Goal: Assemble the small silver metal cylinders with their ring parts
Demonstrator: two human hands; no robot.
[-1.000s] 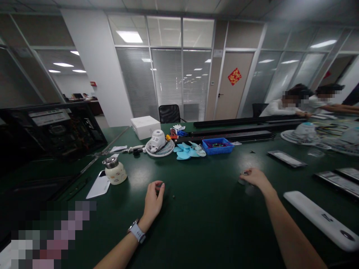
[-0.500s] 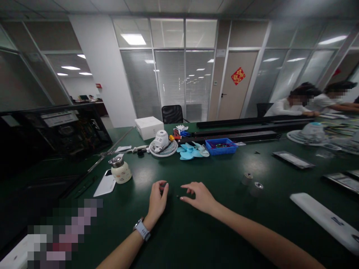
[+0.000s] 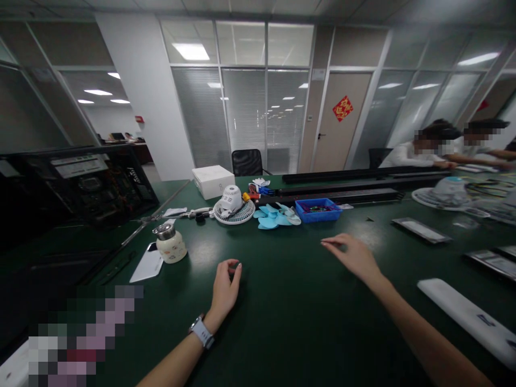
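Observation:
My left hand, with a watch on its wrist, rests over the green table, fingers curled and thumb tip close to the index fingertip. Whatever it may hold is hidden. My right hand is farther right, above the table, with thumb and index finger pinched together; anything between them is too small to make out. Nearest the left hand stands a cream jar with a metal lid, beside a white phone. Beyond both hands lie light-blue fan blades and a blue tray of small parts.
A white fan part and a white box sit at the back. Long black bars lie behind the tray. An open computer case stands left; a long white casing is at right. Two people sit far right.
My right hand has moved right and away from my left hand, its fingertips closing. The small dark piece between the hands is gone. Metal cylinders are now hidden behind my right hand.

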